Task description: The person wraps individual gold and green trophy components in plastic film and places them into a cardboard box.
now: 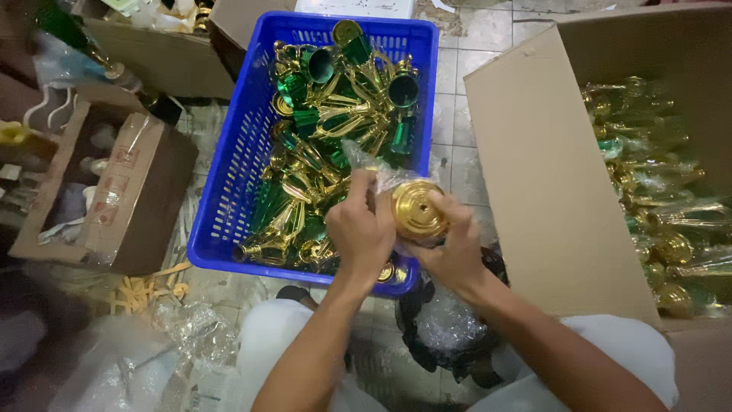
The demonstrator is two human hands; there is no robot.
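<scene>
Trophy [418, 208], gold, with its round base facing the camera, sits between both hands just over the near rim of the blue crate [229, 191]. A clear plastic bag [364, 159] covers part of it; the bag's loose end sticks up behind the left hand [360, 229].

Progress, judging by how things lie: the crate is heaped with bare gold-and-green trophies [335, 114], none of them bagged as far as I can see. The big carton [549, 191] on the right holds a layer of trophies already in clear wrap [656, 198]. So a good share looks done and a full crate looks left. This piece is mid-wrap, with the bag not fully on.

Left hand: back of hand up, forearm coming in from below, fingers closed on the bag at the trophy's left side, thumb raised against the plastic. Right hand [456, 248]: fingers wrapped around the trophy's base edge from the right and below, holding it steady. Wrists are close together, hands nearly touching.

Around them: a smaller open box [145, 191] on the left, crumpled plastic [191, 328] on the tiled floor [488, 38] near the person's knees, more cartons at the top. The person seems to be seated or crouched, in white clothing.
</scene>
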